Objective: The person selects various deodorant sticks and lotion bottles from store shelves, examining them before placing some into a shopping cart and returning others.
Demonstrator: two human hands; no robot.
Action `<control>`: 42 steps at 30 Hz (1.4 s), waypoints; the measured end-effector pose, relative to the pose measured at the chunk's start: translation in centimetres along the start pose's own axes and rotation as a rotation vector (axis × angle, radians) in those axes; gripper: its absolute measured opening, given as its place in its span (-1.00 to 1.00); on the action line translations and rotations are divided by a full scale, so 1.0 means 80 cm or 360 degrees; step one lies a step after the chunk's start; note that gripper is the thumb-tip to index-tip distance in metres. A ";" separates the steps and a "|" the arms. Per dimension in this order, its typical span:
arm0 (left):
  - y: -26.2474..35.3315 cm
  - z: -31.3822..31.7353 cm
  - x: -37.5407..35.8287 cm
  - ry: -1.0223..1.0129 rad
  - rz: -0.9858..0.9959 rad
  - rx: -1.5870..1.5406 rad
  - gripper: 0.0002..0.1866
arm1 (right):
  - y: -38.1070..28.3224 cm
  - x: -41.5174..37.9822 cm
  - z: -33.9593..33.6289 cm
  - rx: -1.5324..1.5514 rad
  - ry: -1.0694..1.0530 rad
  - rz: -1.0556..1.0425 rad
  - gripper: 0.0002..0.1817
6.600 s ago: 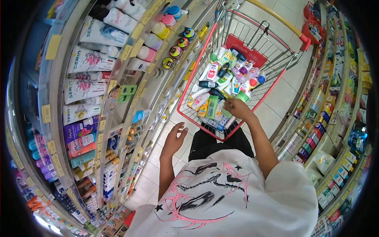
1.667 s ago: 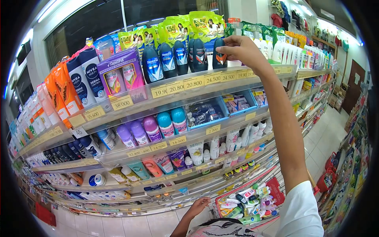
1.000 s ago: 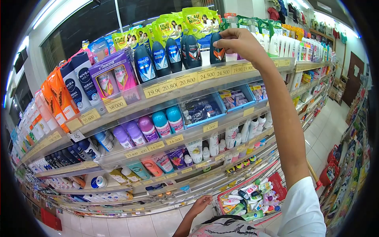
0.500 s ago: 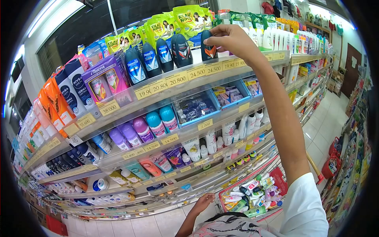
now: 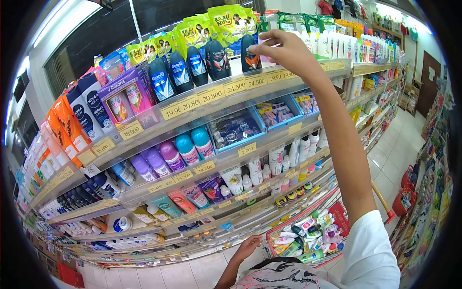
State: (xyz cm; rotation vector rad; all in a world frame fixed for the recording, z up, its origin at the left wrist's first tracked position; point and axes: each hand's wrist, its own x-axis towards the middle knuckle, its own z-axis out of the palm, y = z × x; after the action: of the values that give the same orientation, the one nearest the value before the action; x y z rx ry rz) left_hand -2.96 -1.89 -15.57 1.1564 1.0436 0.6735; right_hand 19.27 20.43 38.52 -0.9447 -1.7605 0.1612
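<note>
My right hand [image 5: 284, 50] is raised at the top shelf, thumb and index finger apart. Its thumb tip is at the right edge of a dark roll-on deodorant [image 5: 250, 54] with an orange mark, which stands upright near the shelf's front. Between the thumb and index finger shows a pale pinkish bottle [image 5: 266, 44]. To the left, more dark Rexona roll-ons [image 5: 217, 60] stand in a row, some with blue labels. Low down, my left hand [image 5: 249, 247] hangs with loosely bent fingers and nothing visible in it, beside a red-rimmed shopping basket [image 5: 270, 243] full of bottles and tubes.
Yellow-green Kilau Nipis pouches [image 5: 192, 31] stand behind the roll-ons. Price tags [image 5: 211, 94] line the shelf edge. Below are blue trays [image 5: 262, 126] and purple and teal roll-ons [image 5: 184, 144]. A tiled aisle [image 5: 385, 144] runs along the right, with red baskets [image 5: 403, 200] on its floor.
My right hand has shifted slightly right relative to the orange-marked roll-on, uncovering more of its front. The pinkish bottle now shows between the fingers. My left hand has barely moved.
</note>
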 end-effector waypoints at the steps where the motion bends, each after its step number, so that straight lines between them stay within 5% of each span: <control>1: 0.004 0.002 -0.002 0.0000 -0.0013 0.0008 -0.60 | 0.001 -0.010 -0.004 -0.0024 0.0173 -0.0051 -0.44; 4: 0.005 0.004 -0.006 0.0002 -0.0051 0.0036 -0.59 | 0.002 -0.066 -0.022 0.0381 0.0617 -0.0368 -0.62; 8: -0.015 0.009 -0.006 0.0013 -0.0053 0.0105 -0.61 | 0.048 -0.218 -0.031 0.0742 0.0893 -0.0207 -0.62; 11: -0.065 0.010 0.010 0.0005 -0.0103 0.0154 -0.60 | 0.161 -0.375 -0.014 -0.0345 0.0599 0.0015 -0.64; 14: -0.087 0.016 0.014 -0.0028 -0.0100 0.0706 -0.51 | 0.220 -0.535 -0.013 -0.0427 -0.0153 0.0772 -0.85; 16: -0.096 0.020 0.019 -0.0143 -0.0241 0.0874 -0.45 | 0.313 -0.716 -0.012 -0.0481 -0.0260 0.0911 -0.78; 17: -0.103 0.025 0.022 -0.0263 -0.0394 0.1046 -0.38 | 0.287 -0.742 -0.034 -0.0338 -0.0532 0.1275 -0.73; 19: -0.122 0.036 0.035 -0.0326 -0.0404 0.1061 -0.36 | 0.324 -0.885 -0.064 -0.0450 -0.0859 0.1382 -0.70; 20: -0.133 0.044 0.045 -0.0409 -0.0432 0.1102 -0.34 | 0.295 -0.889 -0.081 -0.0449 -0.1091 0.1776 -0.72; 22: -0.059 0.075 0.037 -0.0523 -0.0394 0.1113 -0.35 | 0.304 -0.970 -0.104 -0.0802 -0.1198 0.1222 -0.74; 23: -0.138 0.074 0.065 -0.0631 -0.0062 0.0889 -0.37 | 0.327 -0.994 -0.095 -0.0735 -0.0850 0.1153 -0.72; 24: -0.141 0.081 0.067 -0.0688 -0.0073 0.0655 -0.39 | 0.325 -0.990 -0.088 -0.0679 -0.0511 0.1117 -0.71; 25: -0.205 0.079 0.089 -0.0646 -0.0058 0.0688 -0.43 | 0.339 -0.985 -0.095 -0.0145 -0.0589 0.1520 -0.68; 26: -0.276 0.075 0.113 -0.0604 -0.0043 0.0722 -0.47 | 0.352 -0.976 -0.095 -0.0222 -0.0753 0.2044 -0.70; 27: -0.297 0.071 0.097 -0.0565 -0.0334 0.0521 -0.52 | 0.398 -1.013 -0.097 -0.0192 -0.1090 0.2150 -0.71; 28: -0.354 0.064 0.113 -0.0714 -0.0292 0.0374 -0.57 | 0.375 -0.965 -0.105 -0.0362 -0.1144 0.2261 -0.70; 29: -0.172 0.126 0.071 -0.0204 -0.0464 0.1313 -0.64 | 0.382 -0.974 -0.113 -0.0446 -0.0833 0.1575 -0.69; 30: -0.147 0.142 0.044 0.0047 -0.0369 0.0927 -0.63 | 0.389 -0.962 -0.115 -0.0197 -0.0720 0.1819 -0.74; 31: -0.183 0.136 0.032 0.0108 -0.0283 0.0549 -0.62 | 0.403 -0.963 -0.112 -0.0315 -0.0612 0.1830 -0.76; 34: -0.180 0.159 -0.046 0.0391 -0.0723 0.0027 -0.67 | 0.432 -0.971 -0.098 -0.0295 -0.0074 0.1857 -0.80; 36: -0.237 0.152 -0.122 0.0313 -0.0714 0.0369 -0.72 | 0.452 -0.975 -0.092 -0.0762 -0.0187 0.1896 -0.78; 39: -0.275 0.150 -0.240 0.0293 -0.0931 0.0928 -0.74 | 0.463 -0.962 -0.072 -0.0756 -0.0233 0.1615 -0.60; 42: -0.279 0.162 -0.318 0.0327 -0.1273 0.0871 -0.74 | 0.471 -0.947 -0.039 -0.0773 -0.0484 0.1379 -0.37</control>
State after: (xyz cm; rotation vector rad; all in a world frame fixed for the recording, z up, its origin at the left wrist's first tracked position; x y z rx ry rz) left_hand -2.98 -35.80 -28.35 1.0016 1.7903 -0.1503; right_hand 49.29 -5.23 -36.41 -2.0974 -1.5658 0.4593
